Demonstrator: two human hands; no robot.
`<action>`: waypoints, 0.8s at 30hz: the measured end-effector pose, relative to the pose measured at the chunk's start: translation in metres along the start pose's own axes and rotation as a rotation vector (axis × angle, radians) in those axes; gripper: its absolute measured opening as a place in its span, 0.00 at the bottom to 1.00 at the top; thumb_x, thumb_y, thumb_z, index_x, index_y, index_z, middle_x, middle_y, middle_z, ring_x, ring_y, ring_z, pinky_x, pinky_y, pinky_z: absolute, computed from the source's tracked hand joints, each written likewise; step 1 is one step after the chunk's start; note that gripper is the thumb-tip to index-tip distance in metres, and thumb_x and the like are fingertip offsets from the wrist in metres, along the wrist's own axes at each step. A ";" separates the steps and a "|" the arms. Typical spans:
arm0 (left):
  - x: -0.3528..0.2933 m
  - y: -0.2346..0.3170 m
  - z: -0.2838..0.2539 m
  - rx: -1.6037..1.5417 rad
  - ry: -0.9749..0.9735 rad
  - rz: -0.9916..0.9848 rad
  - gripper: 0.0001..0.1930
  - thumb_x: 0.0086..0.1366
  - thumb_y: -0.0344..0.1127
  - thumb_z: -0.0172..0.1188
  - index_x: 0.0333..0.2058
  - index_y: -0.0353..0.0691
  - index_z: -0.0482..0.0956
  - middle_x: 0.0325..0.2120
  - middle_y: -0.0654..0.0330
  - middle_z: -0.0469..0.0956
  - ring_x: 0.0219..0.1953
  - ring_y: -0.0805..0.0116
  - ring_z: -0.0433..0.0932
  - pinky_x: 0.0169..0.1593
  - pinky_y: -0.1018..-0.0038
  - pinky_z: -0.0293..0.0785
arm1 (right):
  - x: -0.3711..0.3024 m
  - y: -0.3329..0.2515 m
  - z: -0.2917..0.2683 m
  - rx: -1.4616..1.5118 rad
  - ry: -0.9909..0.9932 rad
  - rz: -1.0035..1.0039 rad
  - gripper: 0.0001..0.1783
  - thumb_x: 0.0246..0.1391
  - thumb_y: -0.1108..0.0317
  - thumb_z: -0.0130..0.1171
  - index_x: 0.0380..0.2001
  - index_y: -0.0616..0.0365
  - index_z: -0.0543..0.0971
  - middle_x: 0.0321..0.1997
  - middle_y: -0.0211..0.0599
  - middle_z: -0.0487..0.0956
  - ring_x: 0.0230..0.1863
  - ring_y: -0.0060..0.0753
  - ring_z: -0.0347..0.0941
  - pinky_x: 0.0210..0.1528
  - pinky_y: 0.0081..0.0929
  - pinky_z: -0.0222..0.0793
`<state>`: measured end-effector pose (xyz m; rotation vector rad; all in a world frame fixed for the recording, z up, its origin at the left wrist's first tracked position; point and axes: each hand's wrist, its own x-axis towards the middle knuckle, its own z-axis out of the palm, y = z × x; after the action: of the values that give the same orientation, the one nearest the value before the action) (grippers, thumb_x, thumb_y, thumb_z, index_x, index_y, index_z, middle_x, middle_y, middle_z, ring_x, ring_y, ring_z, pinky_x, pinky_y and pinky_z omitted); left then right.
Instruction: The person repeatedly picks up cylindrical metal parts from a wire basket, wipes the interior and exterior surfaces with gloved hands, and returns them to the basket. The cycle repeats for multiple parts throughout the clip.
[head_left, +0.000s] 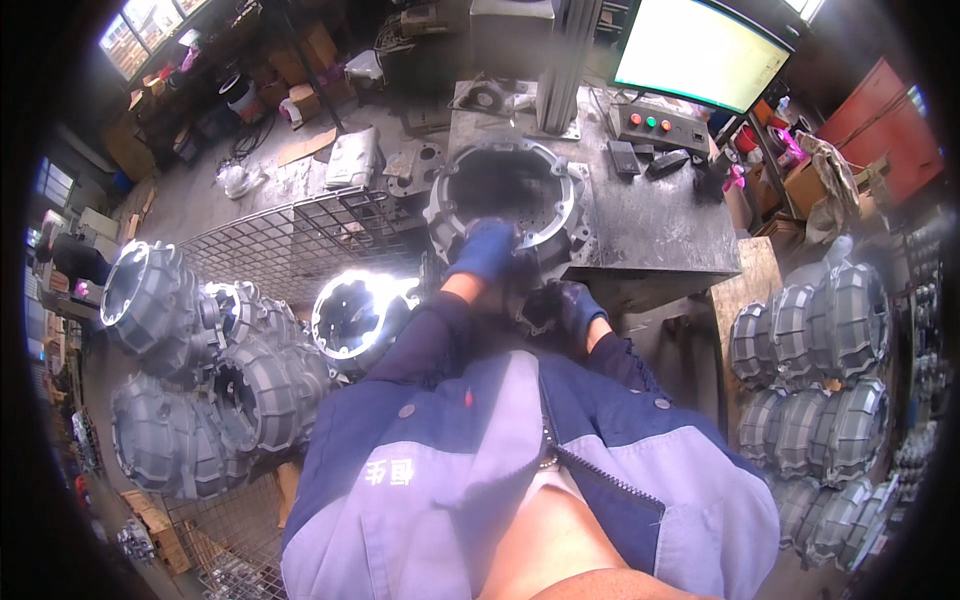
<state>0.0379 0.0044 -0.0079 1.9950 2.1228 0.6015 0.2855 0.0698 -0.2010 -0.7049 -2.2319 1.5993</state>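
A large grey cast-metal housing (570, 190) with a wide round opening stands on the dark metal workbench in front of me, opening facing up. My left hand (485, 250), in a blue glove, closes over its near rim. Lower and to the right, my right hand (580, 308), also gloved, is closed at a dark, ring-like part (540, 305) on the housing's near side, by the bench edge. The fingertips of both hands are partly hidden.
Similar housings (260, 395) are piled left beside a wire-mesh cage (290, 235), and more housings (810, 420) are stacked at right. A lit monitor (700, 55) overhangs the bench (665, 235), above a control box (660, 125) with coloured buttons. A metal column (565, 70) rises behind.
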 end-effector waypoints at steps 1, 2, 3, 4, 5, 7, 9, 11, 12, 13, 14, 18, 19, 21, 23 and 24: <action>0.000 0.000 0.000 0.024 0.010 0.013 0.07 0.52 0.39 0.65 0.28 0.44 0.83 0.29 0.47 0.81 0.38 0.45 0.81 0.43 0.53 0.71 | 0.001 0.002 0.001 0.075 0.004 -0.031 0.16 0.68 0.57 0.51 0.46 0.57 0.80 0.45 0.38 0.83 0.46 0.40 0.79 0.48 0.38 0.76; 0.000 0.000 0.000 0.043 -0.006 0.009 0.08 0.54 0.38 0.63 0.29 0.43 0.85 0.31 0.46 0.82 0.39 0.46 0.82 0.45 0.54 0.73 | 0.000 0.000 0.001 0.071 0.018 -0.100 0.16 0.67 0.58 0.52 0.45 0.59 0.80 0.44 0.39 0.83 0.44 0.40 0.79 0.46 0.39 0.76; 0.000 0.000 0.001 0.060 -0.026 0.004 0.09 0.56 0.36 0.60 0.30 0.41 0.86 0.32 0.45 0.83 0.39 0.46 0.83 0.46 0.55 0.74 | -0.001 -0.006 0.001 -0.006 0.036 -0.219 0.16 0.67 0.59 0.53 0.45 0.61 0.80 0.43 0.40 0.83 0.42 0.40 0.79 0.44 0.39 0.77; -0.001 -0.001 0.002 0.039 -0.010 0.000 0.09 0.55 0.35 0.60 0.30 0.40 0.85 0.32 0.45 0.83 0.39 0.46 0.83 0.46 0.55 0.74 | -0.001 -0.016 0.001 -0.172 0.048 -0.326 0.16 0.67 0.59 0.53 0.44 0.61 0.80 0.43 0.41 0.84 0.41 0.40 0.80 0.43 0.40 0.77; -0.001 -0.003 0.003 0.026 0.008 0.012 0.08 0.53 0.38 0.63 0.29 0.42 0.84 0.30 0.46 0.82 0.38 0.45 0.82 0.44 0.54 0.73 | -0.002 -0.029 0.001 -0.053 0.079 -0.210 0.16 0.67 0.60 0.54 0.44 0.62 0.80 0.42 0.41 0.84 0.40 0.41 0.80 0.43 0.40 0.77; -0.001 -0.007 0.007 -0.001 0.042 0.034 0.10 0.49 0.43 0.70 0.25 0.46 0.81 0.27 0.49 0.80 0.36 0.43 0.79 0.41 0.52 0.70 | -0.006 -0.056 0.001 0.447 0.179 0.214 0.15 0.66 0.60 0.55 0.44 0.62 0.79 0.42 0.42 0.84 0.39 0.41 0.80 0.43 0.40 0.77; 0.001 -0.011 0.010 0.025 0.038 0.054 0.11 0.48 0.44 0.70 0.23 0.45 0.79 0.25 0.49 0.79 0.35 0.43 0.79 0.41 0.52 0.70 | -0.011 -0.077 -0.002 0.627 0.173 0.415 0.15 0.66 0.60 0.55 0.44 0.62 0.79 0.42 0.43 0.84 0.39 0.40 0.81 0.44 0.40 0.77; 0.001 -0.014 0.013 0.030 0.043 0.074 0.12 0.46 0.44 0.71 0.21 0.45 0.78 0.24 0.50 0.78 0.34 0.44 0.79 0.40 0.53 0.70 | -0.012 -0.087 0.000 0.306 0.063 0.203 0.15 0.67 0.60 0.54 0.44 0.62 0.79 0.43 0.44 0.84 0.40 0.40 0.82 0.45 0.40 0.78; 0.001 -0.015 0.014 0.024 0.053 0.084 0.12 0.46 0.43 0.71 0.20 0.45 0.77 0.23 0.50 0.78 0.33 0.44 0.78 0.39 0.53 0.70 | -0.013 -0.087 -0.001 0.317 0.079 0.190 0.15 0.67 0.60 0.53 0.45 0.62 0.79 0.43 0.44 0.85 0.41 0.40 0.82 0.45 0.40 0.78; 0.001 -0.016 0.015 0.008 0.063 0.090 0.12 0.45 0.43 0.71 0.20 0.45 0.76 0.23 0.50 0.78 0.33 0.44 0.78 0.39 0.53 0.70 | -0.011 -0.086 0.001 0.388 0.104 0.203 0.16 0.68 0.61 0.52 0.45 0.63 0.79 0.44 0.45 0.85 0.42 0.40 0.82 0.46 0.40 0.78; 0.001 -0.016 0.015 0.029 0.060 0.097 0.12 0.45 0.43 0.71 0.20 0.46 0.77 0.22 0.50 0.78 0.32 0.44 0.78 0.39 0.53 0.71 | -0.012 -0.082 0.001 0.463 0.115 0.225 0.16 0.68 0.61 0.51 0.45 0.63 0.79 0.44 0.45 0.85 0.42 0.40 0.82 0.46 0.40 0.78; 0.001 -0.014 0.013 0.065 0.015 0.088 0.11 0.44 0.42 0.70 0.20 0.46 0.78 0.22 0.50 0.78 0.33 0.44 0.79 0.38 0.53 0.71 | -0.010 -0.063 0.002 0.041 0.030 -0.073 0.17 0.69 0.61 0.49 0.47 0.64 0.79 0.45 0.45 0.85 0.44 0.41 0.81 0.46 0.41 0.78; 0.002 -0.013 0.012 0.061 0.011 0.090 0.10 0.44 0.42 0.70 0.20 0.47 0.78 0.22 0.50 0.78 0.33 0.44 0.79 0.39 0.53 0.71 | -0.008 -0.059 0.000 -0.162 0.012 -0.200 0.17 0.69 0.61 0.49 0.47 0.64 0.79 0.45 0.45 0.85 0.44 0.41 0.81 0.46 0.41 0.78; 0.002 -0.011 0.010 0.090 0.010 0.081 0.10 0.43 0.41 0.70 0.20 0.47 0.79 0.24 0.50 0.79 0.34 0.44 0.80 0.39 0.53 0.72 | -0.008 -0.052 0.000 0.085 0.070 -0.017 0.18 0.70 0.61 0.49 0.47 0.64 0.79 0.45 0.45 0.85 0.44 0.42 0.81 0.46 0.41 0.78; 0.002 -0.009 0.009 0.088 0.027 0.071 0.10 0.43 0.41 0.71 0.20 0.47 0.79 0.24 0.50 0.80 0.34 0.44 0.80 0.39 0.53 0.72 | -0.007 -0.048 0.001 0.635 0.144 0.316 0.18 0.70 0.60 0.49 0.46 0.64 0.80 0.45 0.45 0.85 0.43 0.42 0.82 0.45 0.40 0.78; 0.002 -0.009 0.009 0.075 0.034 0.059 0.10 0.42 0.41 0.71 0.21 0.46 0.79 0.24 0.50 0.80 0.34 0.44 0.80 0.39 0.53 0.72 | -0.007 -0.049 0.002 0.574 0.167 0.274 0.18 0.69 0.60 0.50 0.45 0.64 0.80 0.44 0.45 0.85 0.43 0.42 0.82 0.44 0.40 0.78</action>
<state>0.0332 0.0075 -0.0189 2.1080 2.1436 0.5766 0.2800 0.0523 -0.1554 -0.9487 -1.4901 2.0860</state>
